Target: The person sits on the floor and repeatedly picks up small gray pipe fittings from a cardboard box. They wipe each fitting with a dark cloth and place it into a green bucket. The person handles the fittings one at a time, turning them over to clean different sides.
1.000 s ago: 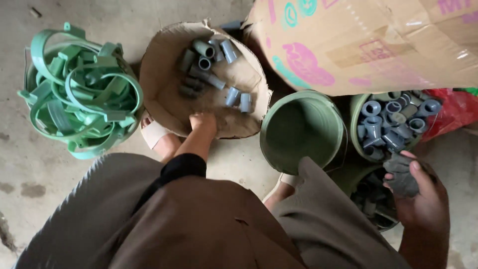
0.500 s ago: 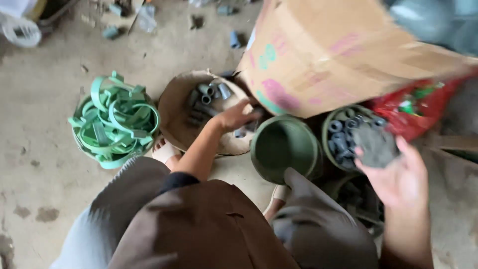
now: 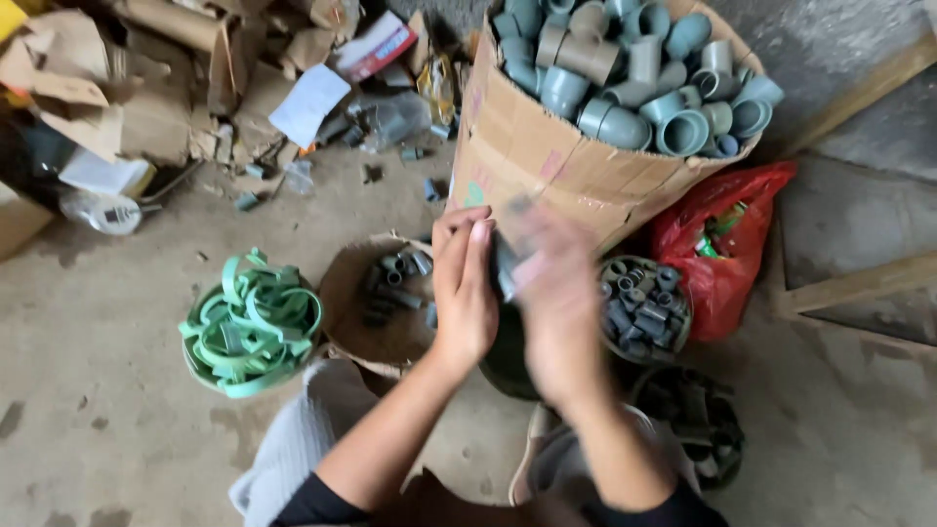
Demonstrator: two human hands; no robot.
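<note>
Centrally, left hand (image 3: 466, 293) and blurred right hand (image 3: 558, 293) pressed together on a small grey pipe fitting (image 3: 505, 271), grip unclear, raised above the green bucket (image 3: 508, 361), before the cardboard box (image 3: 547, 161) of fittings.

Both forearms reach forward from the bottom of the view, bare below dark sleeves. The left hand (image 3: 466, 293) stands edge-up, fingers straight and together, palm facing right. The right hand (image 3: 558, 293) faces it close by, blurred, fingers raised; whether its grip is closed cannot be told.
</note>
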